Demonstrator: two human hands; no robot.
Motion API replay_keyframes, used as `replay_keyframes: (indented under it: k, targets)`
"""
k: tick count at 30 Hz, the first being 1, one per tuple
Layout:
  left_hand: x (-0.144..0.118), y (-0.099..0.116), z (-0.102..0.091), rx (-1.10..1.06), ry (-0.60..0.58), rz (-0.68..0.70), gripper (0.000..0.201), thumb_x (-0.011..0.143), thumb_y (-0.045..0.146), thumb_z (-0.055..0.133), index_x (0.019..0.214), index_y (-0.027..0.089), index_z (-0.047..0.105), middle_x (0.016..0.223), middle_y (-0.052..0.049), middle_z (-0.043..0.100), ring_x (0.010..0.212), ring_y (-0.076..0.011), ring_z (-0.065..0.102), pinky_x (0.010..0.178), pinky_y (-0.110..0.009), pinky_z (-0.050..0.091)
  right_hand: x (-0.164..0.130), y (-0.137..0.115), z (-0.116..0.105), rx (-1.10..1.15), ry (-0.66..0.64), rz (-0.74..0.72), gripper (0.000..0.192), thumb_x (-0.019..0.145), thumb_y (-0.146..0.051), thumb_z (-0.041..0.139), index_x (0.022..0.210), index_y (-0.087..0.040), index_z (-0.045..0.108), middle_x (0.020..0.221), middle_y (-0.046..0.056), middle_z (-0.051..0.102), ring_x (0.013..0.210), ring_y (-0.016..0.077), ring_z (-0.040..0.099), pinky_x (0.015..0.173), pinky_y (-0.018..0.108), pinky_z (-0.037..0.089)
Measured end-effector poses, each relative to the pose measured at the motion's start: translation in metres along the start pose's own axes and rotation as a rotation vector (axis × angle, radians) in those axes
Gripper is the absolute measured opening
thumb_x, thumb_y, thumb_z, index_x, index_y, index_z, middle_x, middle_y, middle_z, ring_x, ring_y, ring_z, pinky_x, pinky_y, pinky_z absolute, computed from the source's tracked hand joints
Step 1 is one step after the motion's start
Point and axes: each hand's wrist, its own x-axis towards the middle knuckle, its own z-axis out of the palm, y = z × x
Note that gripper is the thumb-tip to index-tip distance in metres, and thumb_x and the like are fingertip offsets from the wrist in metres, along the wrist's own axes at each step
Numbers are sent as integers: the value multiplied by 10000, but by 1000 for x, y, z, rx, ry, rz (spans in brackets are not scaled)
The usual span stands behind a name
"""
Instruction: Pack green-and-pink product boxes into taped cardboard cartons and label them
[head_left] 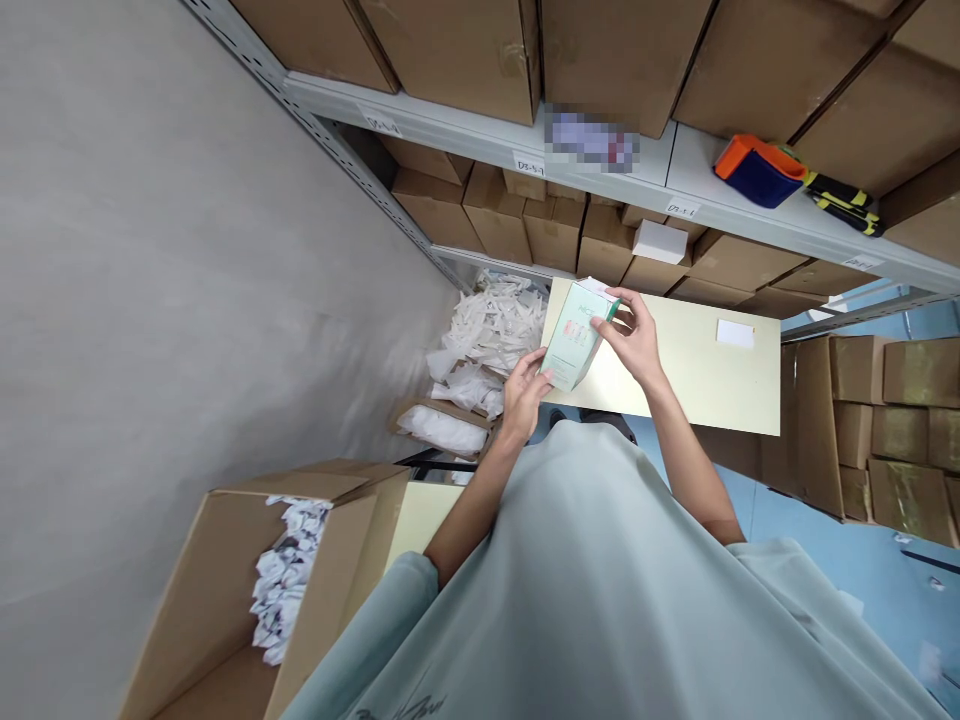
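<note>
A pale green printed carton is held tilted above the near-left part of a cream tabletop. My left hand grips its lower left corner, fingers and thumb closed on it. At the upper right edge, my right hand holds the carton near its top, with the thumb on the front face. A whitish flap or paper shows at the carton's top end; I cannot tell which. Farther right on the tabletop lies a small white card.
Shelves packed with brown boxes stand ahead; an orange and blue tape dispenser and yellow-black cutters rest there. Crumpled white packing piles left of the table. An open carton with crumpled paper is lower left; stacked boxes are at right.
</note>
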Motion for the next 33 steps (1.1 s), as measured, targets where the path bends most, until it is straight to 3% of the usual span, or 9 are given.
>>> replay_keyframes:
  k: [3,6,9,13,19,23,26,29,33]
  targets:
    - [19,-6,-5,-161,67,-124,403,813,505,827,1093,254,681,1258,-82,777,1292,-285,730,1036,-407,624,-24,-13,4,-133,18,-158,512,963,-592,792,1391,-355,644,1515,109,640,1391,311,671,1146,494,643]
    - [39,-9,-7,-229,94,-236,359,819,515,785,1015,243,655,1076,-58,784,1094,-254,765,916,-342,620,-55,-20,8,-335,-25,-324,479,967,-469,802,1411,-353,667,1566,150,617,1545,384,580,1194,602,611]
    - [52,-9,-6,-242,67,-284,380,837,537,769,1030,221,686,1000,-56,793,1011,-254,773,864,-322,603,-81,-15,8,-464,-124,-441,453,950,-378,823,1384,-380,695,1622,147,619,1527,415,615,1159,662,622]
    - [60,-6,-1,-251,54,-294,390,845,519,766,1062,198,721,1000,-68,813,1008,-261,790,919,-341,603,-99,-1,5,-516,-181,-516,426,939,-361,849,1347,-405,734,1621,126,654,1494,413,664,1145,662,641]
    - [59,-4,1,-226,134,-264,280,853,463,732,986,219,705,935,-59,800,1044,-267,803,907,-337,617,-101,0,-2,-559,-81,-455,457,906,-445,893,1337,-414,744,1599,123,668,1480,432,673,1134,681,655]
    - [43,5,-5,-197,140,-181,257,853,410,730,1028,223,715,1085,-77,809,1148,-246,785,885,-301,626,-83,-17,-11,-430,107,-381,484,915,-516,884,1343,-381,701,1651,150,604,1575,467,567,1143,732,625]
    - [20,22,-2,-133,97,-58,363,819,362,824,1150,235,742,1244,-85,802,1226,-243,764,979,-326,632,-58,-26,-23,-266,217,-238,528,960,-640,808,1375,-365,631,1679,158,567,1623,459,500,1052,673,674]
    - [-3,43,9,-43,28,79,545,775,343,958,1275,258,761,1330,-84,786,1250,-245,751,1071,-355,617,-27,-16,-36,-82,298,-103,503,999,-730,717,1294,-340,601,1531,143,664,1473,381,641,917,491,716]
    - [-16,70,22,94,-40,198,641,775,411,1021,1345,248,777,1237,-82,772,1112,-228,754,1059,-382,631,-2,22,-39,139,258,153,527,951,-796,711,1041,-302,550,1154,53,748,1094,253,777,791,353,692]
